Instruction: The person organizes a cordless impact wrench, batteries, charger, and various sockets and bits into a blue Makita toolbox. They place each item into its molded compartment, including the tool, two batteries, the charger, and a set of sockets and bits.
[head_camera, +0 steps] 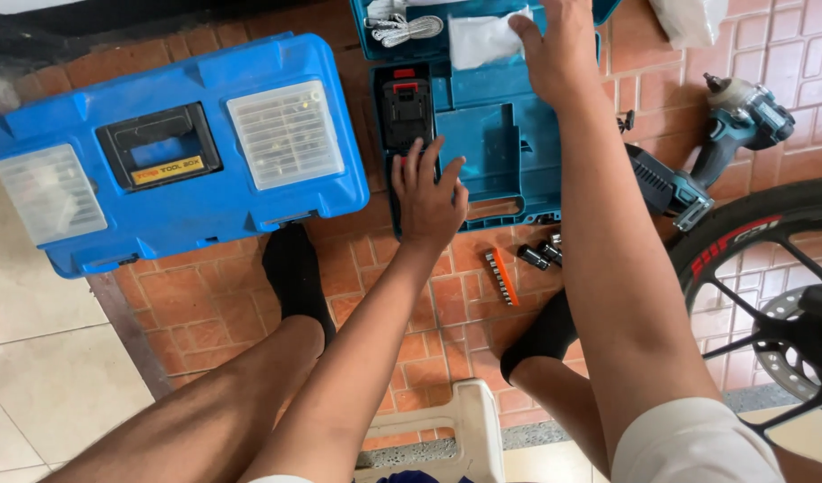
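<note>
— Head view, looking down: where are the hands?

— Both are at the open teal tool case on the brick floor. The left hand rests on the case's near edge, fingers spread and flat, fingertips just beside the black battery pack seated in its slot — its grip is apart, closed on nothing. The right hand reaches to the far side, touching a white cloth or bag; whether its grip is closed on it, I cannot tell.

— And how far along does it look?

— Early, I'd judge. The battery sits in the case, while the cordless impact driver lies on the floor well apart to the right, near a wheel. Sockets and an orange bit holder lie loose just before the case. A blue toolbox stands shut on the left.
</note>
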